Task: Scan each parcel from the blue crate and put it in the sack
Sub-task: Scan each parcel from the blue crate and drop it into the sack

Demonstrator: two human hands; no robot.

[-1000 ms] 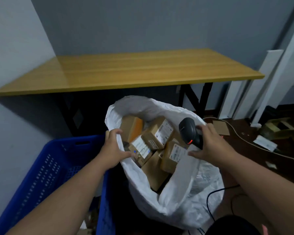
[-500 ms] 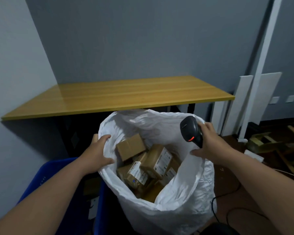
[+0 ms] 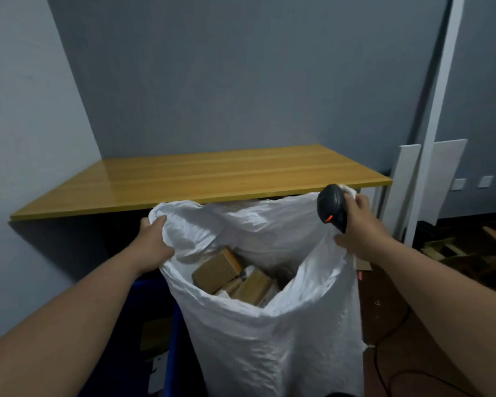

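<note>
Holding the sack (image 3: 269, 339) rim with our left hand (image 3: 152, 245) and with our right hand (image 3: 361, 233), which also grips the scanner (image 3: 331, 207), we may spill the parcels (image 3: 235, 276) inside if one hand slips.

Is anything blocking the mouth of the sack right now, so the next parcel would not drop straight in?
Nothing visible does. The sack is held wide open, the left hand gripping its left rim and the right hand its right rim together with the scanner. Only parcels lie inside.
</note>
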